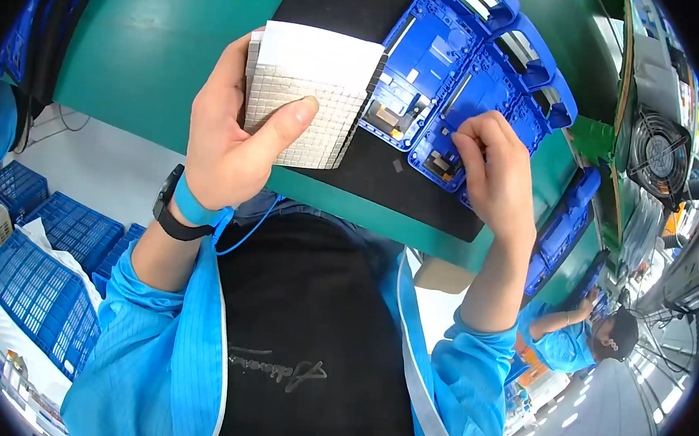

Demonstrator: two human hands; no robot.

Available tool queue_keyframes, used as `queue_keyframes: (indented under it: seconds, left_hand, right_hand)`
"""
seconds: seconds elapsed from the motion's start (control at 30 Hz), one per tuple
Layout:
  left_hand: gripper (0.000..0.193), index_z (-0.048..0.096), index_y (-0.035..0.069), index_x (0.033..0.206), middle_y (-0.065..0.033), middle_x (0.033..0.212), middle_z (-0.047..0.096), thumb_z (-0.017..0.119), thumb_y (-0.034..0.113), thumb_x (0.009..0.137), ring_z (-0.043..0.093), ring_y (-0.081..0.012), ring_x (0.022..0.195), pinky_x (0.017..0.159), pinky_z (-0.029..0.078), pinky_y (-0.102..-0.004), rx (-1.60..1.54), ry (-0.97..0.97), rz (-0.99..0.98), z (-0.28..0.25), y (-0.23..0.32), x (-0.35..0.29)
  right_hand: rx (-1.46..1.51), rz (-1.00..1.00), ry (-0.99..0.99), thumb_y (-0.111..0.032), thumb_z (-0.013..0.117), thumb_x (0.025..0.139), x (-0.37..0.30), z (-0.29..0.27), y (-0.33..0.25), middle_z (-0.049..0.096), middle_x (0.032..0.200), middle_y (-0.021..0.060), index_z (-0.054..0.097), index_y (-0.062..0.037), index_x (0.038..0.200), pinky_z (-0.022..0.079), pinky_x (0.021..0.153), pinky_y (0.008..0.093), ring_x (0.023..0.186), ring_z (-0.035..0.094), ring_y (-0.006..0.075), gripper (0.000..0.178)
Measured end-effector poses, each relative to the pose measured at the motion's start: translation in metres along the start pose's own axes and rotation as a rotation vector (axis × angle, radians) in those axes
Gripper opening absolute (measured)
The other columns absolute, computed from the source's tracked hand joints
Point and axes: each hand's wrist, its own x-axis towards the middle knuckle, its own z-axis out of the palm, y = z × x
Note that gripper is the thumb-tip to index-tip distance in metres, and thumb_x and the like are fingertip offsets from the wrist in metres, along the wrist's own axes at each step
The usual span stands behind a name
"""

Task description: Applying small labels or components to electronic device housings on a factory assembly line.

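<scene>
My left hand point(247, 122) grips a stack of sheets point(313, 94). White backing shows along the far part, and small silvery-grey square pads in a grid cover the rest. The thumb presses on the top sheet. To the right, my right hand point(495, 167) is closed in a pinch above the blue plastic housings point(448, 83); whatever its fingertips hold is too small or hidden to make out. The housings lie side by side, their inner faces up, with dark and orange parts fitted near the close end. A small dark-grey square point(398, 165) lies on the black mat point(424, 192) beside them.
The mat lies on a green table point(167, 51). More blue housings point(564, 225) stand at the right. Beyond them are a black fan point(659, 155) and a co-worker point(576, 339) in blue. Blue plastic crates point(45, 282) sit at the lower left. A blue wrist-strap cord point(255, 232) hangs from my left wrist.
</scene>
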Motion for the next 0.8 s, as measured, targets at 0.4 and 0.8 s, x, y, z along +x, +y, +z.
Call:
queue_keyframes:
  seconds: [0.4, 0.8]
  left_hand:
    - [0.056, 0.04, -0.007, 0.136, -0.0184, 0.119, 0.062, 0.067, 0.01, 0.09, 0.064, -0.0223, 0.108, 0.093, 0.05, -0.0325, -0.023, 0.006, -0.041, 0.001, 0.003, -0.001]
    - [0.054, 0.042, -0.006, 0.136, -0.0173, 0.118, 0.063, 0.067, 0.009, 0.09, 0.064, -0.0213, 0.107, 0.093, 0.05, -0.0319, -0.036, 0.008, -0.06, 0.0, 0.007, -0.001]
  right_hand:
    - [-0.016, 0.018, -0.005, -0.001, 0.064, 0.085, -0.019, 0.004, -0.001, 0.057, 0.089, 0.0094, 0.06, -0.0009, 0.085, 0.042, 0.074, 0.0342, 0.083, 0.05, 0.0269, 0.004]
    - [0.03, 0.038, 0.023, 0.0, 0.067, 0.082, -0.019, 0.003, 0.0, 0.058, 0.086, 0.0084, 0.063, -0.0007, 0.084, 0.044, 0.074, 0.0333, 0.082, 0.052, 0.0249, 0.005]
